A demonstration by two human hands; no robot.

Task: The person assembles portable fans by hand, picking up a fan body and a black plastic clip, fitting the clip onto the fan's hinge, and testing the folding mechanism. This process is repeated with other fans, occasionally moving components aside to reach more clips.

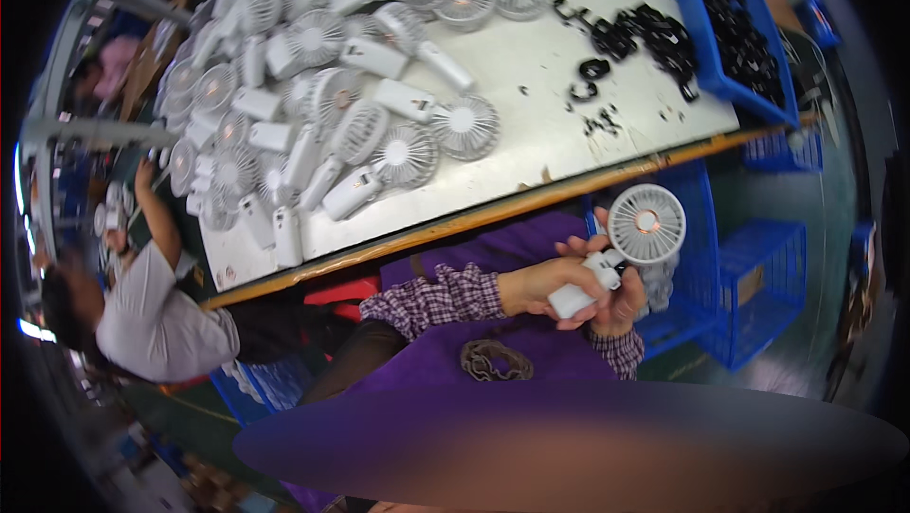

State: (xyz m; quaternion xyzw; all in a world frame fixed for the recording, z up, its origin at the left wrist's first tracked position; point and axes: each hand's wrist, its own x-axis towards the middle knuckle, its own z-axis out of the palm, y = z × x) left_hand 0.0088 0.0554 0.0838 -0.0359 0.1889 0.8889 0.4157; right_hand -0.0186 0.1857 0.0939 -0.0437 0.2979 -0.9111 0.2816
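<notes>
A small white handheld fan [647, 225] is held over my lap, its round grille to the right and its handle slanting down to the left. My left hand [550, 285], reaching in from a checkered cuff, has its fingers closed around the handle. My right hand [621, 304] grips the fan from below, close to the joint between handle and grille. A dark part shows at that joint, partly covered by the fingers. Close by, beyond the hands, runs the front edge of the white worktable [531, 148].
Many similar white fans [379, 124] lie heaped on the table's left side. Black clip-like parts [654, 39] are scattered at its right, beside a blue bin [720, 86] full of them. Blue crates [758, 290] stand at lower right. A co-worker [166, 309] sits at the left.
</notes>
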